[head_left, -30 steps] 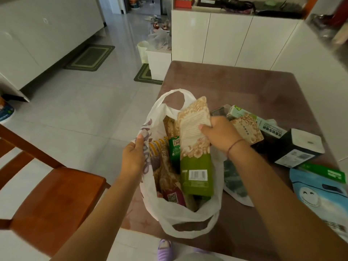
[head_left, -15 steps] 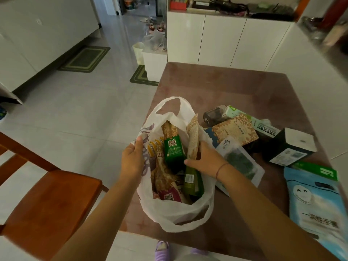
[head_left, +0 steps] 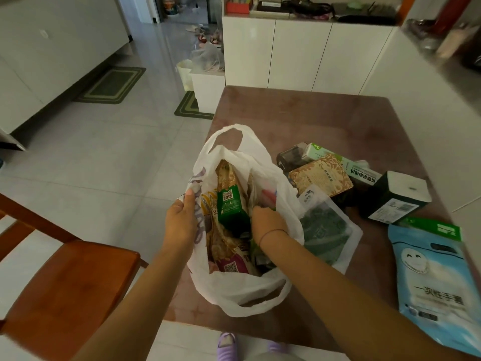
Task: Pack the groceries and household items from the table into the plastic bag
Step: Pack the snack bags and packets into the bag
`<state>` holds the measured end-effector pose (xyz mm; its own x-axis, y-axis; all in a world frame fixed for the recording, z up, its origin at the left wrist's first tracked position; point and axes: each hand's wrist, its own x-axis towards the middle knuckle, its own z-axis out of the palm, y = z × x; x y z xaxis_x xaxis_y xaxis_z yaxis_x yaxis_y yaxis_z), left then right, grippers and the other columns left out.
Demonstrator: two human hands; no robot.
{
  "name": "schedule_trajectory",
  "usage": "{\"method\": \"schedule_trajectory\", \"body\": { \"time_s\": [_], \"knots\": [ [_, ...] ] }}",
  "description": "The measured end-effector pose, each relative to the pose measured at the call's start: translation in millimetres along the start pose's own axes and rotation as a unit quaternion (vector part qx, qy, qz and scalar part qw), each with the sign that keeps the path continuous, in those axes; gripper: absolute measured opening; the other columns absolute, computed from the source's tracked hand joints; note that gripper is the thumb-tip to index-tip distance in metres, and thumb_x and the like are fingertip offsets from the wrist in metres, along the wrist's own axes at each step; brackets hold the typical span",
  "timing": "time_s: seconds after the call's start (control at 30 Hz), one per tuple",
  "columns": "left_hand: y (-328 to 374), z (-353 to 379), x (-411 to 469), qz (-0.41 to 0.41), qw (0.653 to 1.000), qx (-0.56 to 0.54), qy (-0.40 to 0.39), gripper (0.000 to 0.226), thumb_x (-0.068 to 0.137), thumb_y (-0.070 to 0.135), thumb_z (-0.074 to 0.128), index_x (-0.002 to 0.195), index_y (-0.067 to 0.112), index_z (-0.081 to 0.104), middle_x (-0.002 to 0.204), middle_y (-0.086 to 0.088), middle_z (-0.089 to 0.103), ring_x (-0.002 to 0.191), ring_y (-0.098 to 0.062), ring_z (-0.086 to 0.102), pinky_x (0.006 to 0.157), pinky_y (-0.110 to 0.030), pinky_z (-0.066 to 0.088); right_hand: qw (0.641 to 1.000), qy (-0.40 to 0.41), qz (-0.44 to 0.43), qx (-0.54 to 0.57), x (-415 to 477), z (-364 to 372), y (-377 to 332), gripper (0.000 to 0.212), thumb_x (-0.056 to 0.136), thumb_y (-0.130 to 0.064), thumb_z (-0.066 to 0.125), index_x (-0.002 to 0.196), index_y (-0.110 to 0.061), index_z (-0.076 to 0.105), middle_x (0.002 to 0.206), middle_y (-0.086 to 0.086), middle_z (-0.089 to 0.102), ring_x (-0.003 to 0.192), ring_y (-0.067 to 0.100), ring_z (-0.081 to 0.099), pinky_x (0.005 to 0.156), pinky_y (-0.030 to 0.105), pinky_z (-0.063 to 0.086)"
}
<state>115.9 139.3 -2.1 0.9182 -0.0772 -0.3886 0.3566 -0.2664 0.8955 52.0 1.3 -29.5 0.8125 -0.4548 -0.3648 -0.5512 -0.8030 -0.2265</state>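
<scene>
My right hand (head_left: pixel 268 222) is sunk into the mouth of the plastic bag (head_left: pixel 250 295), lower centre of the frame, knuckles up and fingertips pointing down among the packets. I cannot tell whether those fingers are closed on anything or loose, because the packets and the bag wall hide them. My left hand (head_left: pixel 182 225) pinches the bag's rim on its left side, thumb on top, fingers clenched on the film and holding the mouth open.

What the next move turns on, as I judge it: the items not yet packed all lie to the right of the bag, so the right hand is the nearer one by far. Closest is the clear pouch with green contents (head_left: pixel 325 230), lying flat just beside the bag and touching its right wall, long axis running from upper left to lower right. Above it in the frame sits the brown patterned packet (head_left: pixel 321 179), then the green and white box (head_left: pixel 341 162), the dark box with the white top (head_left: pixel 398 199), and the blue pouch (head_left: pixel 437 280) at the right edge, all on the table (head_left: pixel 312 118).

My right forearm crosses from the lower right corner to the bag; it would have to lift out and swing right.
</scene>
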Motion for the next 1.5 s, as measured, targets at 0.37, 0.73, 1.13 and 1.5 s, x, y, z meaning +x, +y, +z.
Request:
{"method": "schedule_trajectory", "body": {
  "time_s": [0.37, 0.73, 1.13, 1.5],
  "knots": [
    [-4.9, 5.4, 3.4, -0.004, 1.000, 0.002, 0.008, 0.039, 0.096, 0.047, 0.034, 0.085, 0.018, 0.058, 0.074, -0.004, 0.061, 0.064, -0.019, 0.059, 0.054, -0.026, 0.045, 0.908, 0.298, -0.063, 0.286, -8.2, -25.0, 56.1, 0.021, 0.094, -0.028, 0.048, 0.104, -0.014, 0.059, 0.094, -0.004, 0.056, 0.087, 0.012, 0.053, 0.076, 0.027, 0.048],
    [-6.2, 9.4, 4.3, 0.003, 0.999, 0.037, 0.019, 0.042, 0.096, 0.048, 0.031, 0.099, 0.014, 0.056, 0.077, -0.004, 0.059, 0.067, -0.018, 0.058, 0.058, -0.027, 0.048, 0.962, 0.020, 0.161, 0.220, 39.0, 9.6, 205.9, 0.079, 0.067, -0.037, 0.080, 0.127, -0.009, 0.037, 0.129, 0.016, 0.049, 0.115, 0.032, 0.051, 0.095, 0.045, 0.046],
    [-0.8, 7.1, 0.4, 0.004, 0.999, 0.017, 0.031, 0.043, 0.096, 0.047, 0.033, 0.099, 0.012, 0.057, 0.072, -0.007, 0.058, 0.061, -0.020, 0.056, 0.060, -0.029, 0.051, 0.973, 0.028, -0.006, 0.230, 10.2, -49.9, 200.1, 0.009, 0.083, -0.023, 0.067, 0.078, -0.024, 0.060, 0.080, 0.001, 0.064, 0.087, 0.029, 0.065, 0.075, 0.033, 0.050],
    [11.5, -6.6, -5.9, 0.016, 0.999, -0.024, 0.033, 0.040, 0.099, 0.041, 0.034, 0.075, 0.016, 0.053, 0.058, -0.001, 0.054, 0.037, -0.005, 0.053, 0.038, -0.017, 0.043, 0.883, 0.195, -0.101, 0.416, -51.7, -122.9, 58.5, 0.013, 0.091, -0.014, 0.054, 0.098, -0.008, 0.064, 0.079, 0.023, 0.067, 0.067, 0.030, 0.066, 0.058, 0.031, 0.053]
  ]
}}
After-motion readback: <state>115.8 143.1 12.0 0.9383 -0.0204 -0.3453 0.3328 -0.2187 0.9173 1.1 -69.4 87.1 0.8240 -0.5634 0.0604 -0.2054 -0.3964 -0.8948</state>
